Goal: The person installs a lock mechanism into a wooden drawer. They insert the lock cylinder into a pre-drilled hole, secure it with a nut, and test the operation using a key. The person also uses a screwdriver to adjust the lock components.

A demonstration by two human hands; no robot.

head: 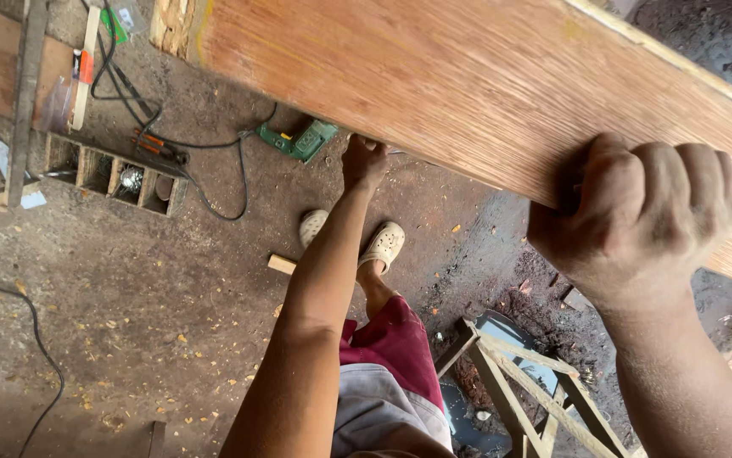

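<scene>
A large reddish-brown wooden board (468,85) fills the top of the head view, held off the ground and slanting down to the right. My left hand (363,161) grips its lower edge near the middle, arm stretched out. My right hand (637,220) is clenched on the same edge close to the camera, fingers curled over the face of the board. My feet in pale clogs (383,244) stand on the dirt floor below.
A green power drill (302,140) with a black cable lies on the floor under the board. A wooden compartment box (115,176) sits at left beside planks. A wooden frame stand (527,390) is at lower right. A small wood offcut (281,264) lies near my feet.
</scene>
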